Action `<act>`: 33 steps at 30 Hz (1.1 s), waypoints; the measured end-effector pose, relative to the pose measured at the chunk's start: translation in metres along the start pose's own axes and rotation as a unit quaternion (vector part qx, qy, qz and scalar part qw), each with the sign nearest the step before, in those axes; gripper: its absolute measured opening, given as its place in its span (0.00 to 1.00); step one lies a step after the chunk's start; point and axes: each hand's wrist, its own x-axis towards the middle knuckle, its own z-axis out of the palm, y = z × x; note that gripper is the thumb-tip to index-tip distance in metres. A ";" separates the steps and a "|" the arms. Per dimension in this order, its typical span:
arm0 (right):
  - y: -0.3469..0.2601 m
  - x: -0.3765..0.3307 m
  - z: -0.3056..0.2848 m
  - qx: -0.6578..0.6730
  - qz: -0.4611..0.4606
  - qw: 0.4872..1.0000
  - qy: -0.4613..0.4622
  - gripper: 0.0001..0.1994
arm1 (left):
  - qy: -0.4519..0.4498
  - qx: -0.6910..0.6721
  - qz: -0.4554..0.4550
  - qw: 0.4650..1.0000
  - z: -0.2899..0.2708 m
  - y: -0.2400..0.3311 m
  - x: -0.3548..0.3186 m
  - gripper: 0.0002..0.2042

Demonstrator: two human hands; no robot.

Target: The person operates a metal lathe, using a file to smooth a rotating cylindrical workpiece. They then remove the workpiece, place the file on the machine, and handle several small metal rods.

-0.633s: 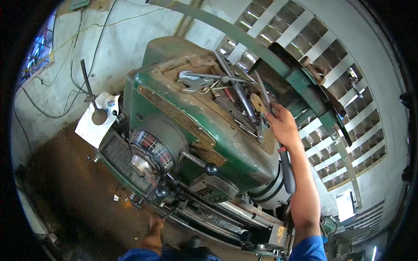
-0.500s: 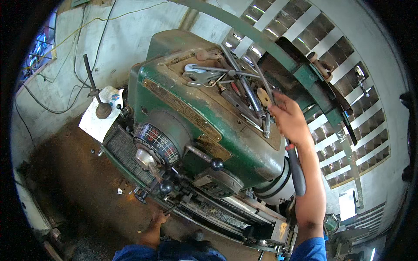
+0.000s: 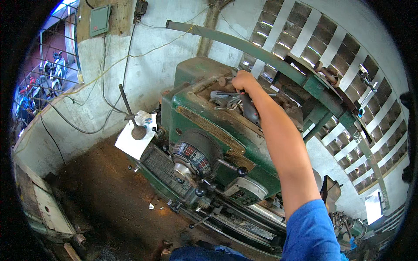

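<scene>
My right hand (image 3: 244, 81) reaches across the top of the green lathe headstock (image 3: 203, 124) to its far side. It is closed around a file (image 3: 249, 108), whose dark grey handle hangs below the fist; the hand and arm hide the blade. Beside the fist lies a hammer-like tool with a round brown end (image 3: 224, 81). A large open-ended spanner (image 3: 221, 102) rests nearer me among other tools, partly covered by my forearm. At the lower edge, a small skin-coloured patch may be my left hand (image 3: 166, 249); its fingers do not show clearly.
Ball-ended levers (image 3: 242, 172) and a numbered dial (image 3: 191, 152) stick out of the lathe's front. A green curved beam (image 3: 244, 41) arches over the back right. White paper (image 3: 136, 135) lies left under a round-based stand (image 3: 138, 132). Brown floor (image 3: 109, 182) spreads at left.
My right hand has moved left and farther away across the headstock top, with the file. My left hand has come off the lever at the lathe's front. The view has shifted left and up.
</scene>
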 end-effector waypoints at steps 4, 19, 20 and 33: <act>0.002 0.036 0.027 -0.068 0.002 0.997 0.029 0.17 | 0.053 -0.126 -0.047 0.989 -0.011 -0.060 -0.049 0.27; 0.042 -0.114 -0.048 0.047 -0.254 0.939 0.226 0.20 | 0.050 0.432 0.226 0.872 -0.005 0.100 -0.124 0.14; 0.053 -0.140 -0.050 0.008 -0.277 0.926 0.255 0.20 | 0.022 0.419 0.269 0.867 0.004 0.135 -0.144 0.15; 0.095 -0.316 0.029 0.210 -0.145 0.905 0.340 0.19 | 0.295 0.205 0.724 0.589 0.106 0.549 -0.376 0.28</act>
